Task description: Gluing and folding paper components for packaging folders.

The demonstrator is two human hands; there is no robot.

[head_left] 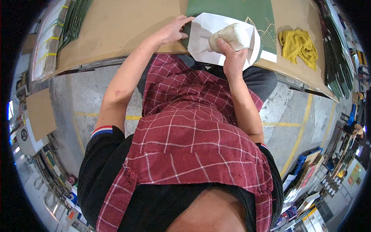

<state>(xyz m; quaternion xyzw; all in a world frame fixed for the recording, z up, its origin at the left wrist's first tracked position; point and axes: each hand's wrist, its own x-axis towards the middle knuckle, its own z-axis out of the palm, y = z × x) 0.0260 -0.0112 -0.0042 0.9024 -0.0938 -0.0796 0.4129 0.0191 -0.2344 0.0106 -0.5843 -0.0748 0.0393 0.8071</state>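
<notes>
A green paper bag [228, 7] with gold line drawings lies flat on the table, its white folded end [205, 29] opened out toward me. In my right hand [235, 62] is a rounded off-white block [234, 34], perhaps a pad wrapped in cloth; the thumb presses on its near side. The block is over the white flaps, and I cannot tell whether it touches them. My left hand [172, 31] rests at the left edge of the bag, fingers apart, the fingertips touching the corner of the white end.
A crumpled yellow cloth [298, 46] lies right of the bag. Stacked green bags [334, 50] stand along the table's right side. At the left are bundled white stacks [48, 46] with yellow bands and more green bags [75, 23]. The brown table's front edge [112, 58] runs before me.
</notes>
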